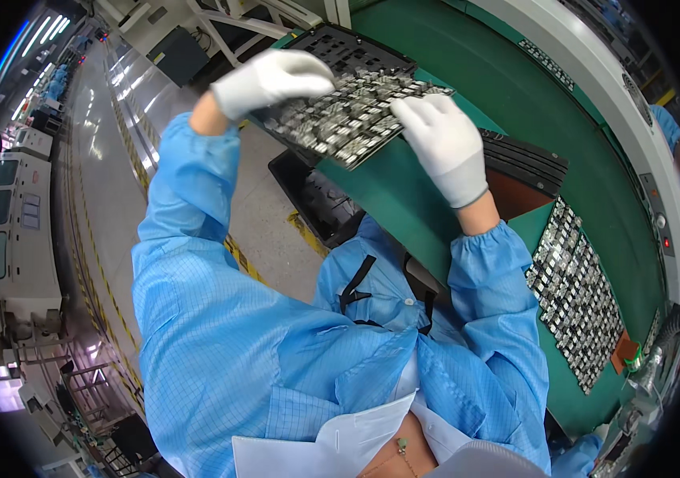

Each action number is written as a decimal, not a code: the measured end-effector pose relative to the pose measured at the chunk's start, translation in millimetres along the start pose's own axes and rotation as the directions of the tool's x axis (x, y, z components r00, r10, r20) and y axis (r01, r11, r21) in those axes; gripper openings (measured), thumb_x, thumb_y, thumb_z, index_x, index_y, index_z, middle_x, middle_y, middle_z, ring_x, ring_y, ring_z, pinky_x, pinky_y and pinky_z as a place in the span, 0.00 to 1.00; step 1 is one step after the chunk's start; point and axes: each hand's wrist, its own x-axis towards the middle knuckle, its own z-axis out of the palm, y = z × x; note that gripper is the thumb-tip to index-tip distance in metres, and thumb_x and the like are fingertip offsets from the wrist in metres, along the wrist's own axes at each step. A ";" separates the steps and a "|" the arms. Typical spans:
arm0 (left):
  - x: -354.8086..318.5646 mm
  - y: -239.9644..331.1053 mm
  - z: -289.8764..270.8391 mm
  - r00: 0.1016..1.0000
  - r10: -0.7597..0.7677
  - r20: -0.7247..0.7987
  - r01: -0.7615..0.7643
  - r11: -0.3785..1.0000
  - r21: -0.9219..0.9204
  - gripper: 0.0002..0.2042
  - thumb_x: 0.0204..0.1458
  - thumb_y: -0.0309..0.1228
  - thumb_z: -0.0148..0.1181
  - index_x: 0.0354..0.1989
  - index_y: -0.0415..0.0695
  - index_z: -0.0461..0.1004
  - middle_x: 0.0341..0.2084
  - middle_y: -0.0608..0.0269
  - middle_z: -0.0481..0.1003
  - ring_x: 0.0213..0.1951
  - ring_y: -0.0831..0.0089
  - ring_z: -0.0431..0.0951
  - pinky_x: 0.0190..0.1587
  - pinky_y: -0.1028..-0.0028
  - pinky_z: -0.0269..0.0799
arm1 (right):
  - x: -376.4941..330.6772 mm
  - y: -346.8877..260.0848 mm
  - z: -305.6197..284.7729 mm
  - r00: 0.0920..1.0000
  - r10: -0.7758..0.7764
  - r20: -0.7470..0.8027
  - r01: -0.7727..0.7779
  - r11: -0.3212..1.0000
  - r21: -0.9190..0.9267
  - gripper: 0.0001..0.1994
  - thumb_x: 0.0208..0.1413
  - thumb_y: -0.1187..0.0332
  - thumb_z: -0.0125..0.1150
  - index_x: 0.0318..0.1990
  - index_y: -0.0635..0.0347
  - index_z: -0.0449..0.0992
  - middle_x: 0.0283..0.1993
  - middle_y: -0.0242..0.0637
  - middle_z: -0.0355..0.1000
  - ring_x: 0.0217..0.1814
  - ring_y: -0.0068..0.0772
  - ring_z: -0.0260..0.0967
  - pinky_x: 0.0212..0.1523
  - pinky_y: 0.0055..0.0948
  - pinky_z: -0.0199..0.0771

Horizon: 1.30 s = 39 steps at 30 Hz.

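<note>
A panel of circuit boards [360, 111], thickly covered with small shiny metal parts, is tilted in front of me at the bench's far left. My left hand [272, 82], in a white glove, is closed at the panel's left end; motion blurs that end and the fingertips. On the panel's right edge, my gloved right hand [445, 147] grips with its fingers over the top and the thumb hidden. Just beyond the panel lies a black tray [356, 49] with many cut-out pockets, partly covered by the panel.
Right of my right hand are stacked black trays [523, 159]. More board panels [575, 295] lie on the green bench top [388, 191] at the right. An open black bin [308, 187] stands below the bench's near edge. A white machine frame [595, 72] arches along the far right.
</note>
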 end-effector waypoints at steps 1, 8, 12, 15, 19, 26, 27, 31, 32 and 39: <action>-2.4 1.5 -22.5 0.977 0.205 -0.060 -0.203 0.978 0.038 0.21 0.56 0.43 0.65 0.51 0.39 0.78 0.44 0.56 0.80 0.46 0.69 0.78 0.53 0.72 0.73 | -2.6 4.4 -6.1 0.995 0.032 -0.100 -0.027 0.998 0.052 0.16 0.49 0.74 0.65 0.48 0.54 0.78 0.44 0.34 0.77 0.47 0.40 0.73 0.45 0.35 0.76; -3.0 25.6 -54.6 0.918 0.360 -0.169 -0.396 0.788 -0.471 0.44 0.56 0.49 0.65 0.72 0.33 0.53 0.68 0.47 0.61 0.69 0.59 0.62 0.71 0.60 0.55 | -21.3 11.1 -48.3 0.677 0.729 0.102 -0.457 0.307 0.835 0.10 0.64 0.68 0.62 0.34 0.66 0.79 0.29 0.28 0.73 0.29 0.14 0.67 0.32 0.20 0.66; 19.4 55.5 -31.7 0.958 0.220 -0.184 -0.280 0.860 -0.427 0.33 0.50 0.38 0.72 0.62 0.33 0.69 0.56 0.52 0.75 0.58 0.68 0.73 0.62 0.67 0.66 | -28.5 8.9 -56.9 0.611 0.779 0.144 -0.526 0.263 0.809 0.13 0.64 0.63 0.63 0.30 0.62 0.76 0.23 0.30 0.72 0.26 0.15 0.66 0.28 0.19 0.61; 38.7 72.8 -30.3 0.969 0.188 -0.159 -0.191 0.982 0.001 0.17 0.56 0.34 0.68 0.51 0.38 0.77 0.44 0.65 0.79 0.45 0.78 0.76 0.52 0.74 0.72 | -32.2 4.7 -62.4 0.596 0.783 0.179 -0.523 0.209 0.827 0.14 0.64 0.61 0.63 0.29 0.61 0.75 0.22 0.30 0.72 0.23 0.16 0.67 0.28 0.19 0.61; 54.1 79.9 -18.4 0.993 0.094 -0.072 -0.110 0.959 -0.262 0.14 0.53 0.32 0.70 0.46 0.39 0.80 0.37 0.72 0.80 0.39 0.83 0.75 0.46 0.77 0.70 | -39.4 0.2 -85.0 0.582 0.792 0.182 -0.598 0.266 0.756 0.14 0.63 0.61 0.63 0.35 0.65 0.78 0.24 0.30 0.77 0.27 0.16 0.66 0.30 0.19 0.61; 71.5 103.6 -16.9 0.988 0.154 -0.014 -0.149 0.969 0.196 0.17 0.52 0.34 0.71 0.47 0.37 0.80 0.38 0.65 0.82 0.38 0.79 0.78 0.44 0.73 0.73 | -90.8 -24.2 -125.3 0.647 0.728 0.227 -0.673 0.405 0.619 0.16 0.62 0.68 0.61 0.55 0.66 0.77 0.48 0.41 0.78 0.49 0.29 0.76 0.52 0.28 0.75; 75.0 108.5 -15.0 0.988 0.157 -0.010 -0.152 0.970 0.192 0.17 0.52 0.34 0.71 0.47 0.37 0.80 0.38 0.65 0.82 0.38 0.79 0.78 0.44 0.73 0.73 | -100.9 -27.2 -126.0 0.661 0.685 0.307 -0.698 0.410 0.587 0.16 0.62 0.68 0.61 0.54 0.65 0.78 0.47 0.40 0.78 0.48 0.29 0.76 0.51 0.28 0.75; 96.1 124.5 6.8 0.985 0.149 0.090 -0.165 0.964 0.209 0.16 0.48 0.36 0.73 0.35 0.35 0.79 0.26 0.60 0.79 0.30 0.78 0.74 0.38 0.71 0.71 | -133.9 -37.7 -105.7 0.658 0.519 0.546 -0.749 0.378 0.544 0.14 0.63 0.64 0.59 0.49 0.65 0.80 0.44 0.41 0.78 0.46 0.32 0.77 0.49 0.28 0.75; 100.8 127.7 11.5 0.972 0.221 0.077 -0.233 0.943 0.236 0.15 0.48 0.37 0.74 0.29 0.35 0.78 0.18 0.61 0.76 0.24 0.80 0.71 0.31 0.71 0.69 | -139.8 -39.4 -97.6 0.689 0.486 0.537 -0.724 0.427 0.542 0.14 0.64 0.64 0.60 0.48 0.66 0.80 0.44 0.41 0.79 0.46 0.32 0.77 0.49 0.28 0.75; 126.0 143.7 9.2 0.946 0.258 0.197 -0.298 0.929 0.217 0.16 0.48 0.38 0.73 0.34 0.35 0.81 0.23 0.59 0.79 0.27 0.80 0.75 0.34 0.71 0.71 | -165.2 -33.5 -65.9 0.516 0.507 0.690 -0.825 0.077 0.560 0.14 0.66 0.65 0.56 0.50 0.67 0.79 0.45 0.41 0.80 0.44 0.28 0.77 0.47 0.25 0.77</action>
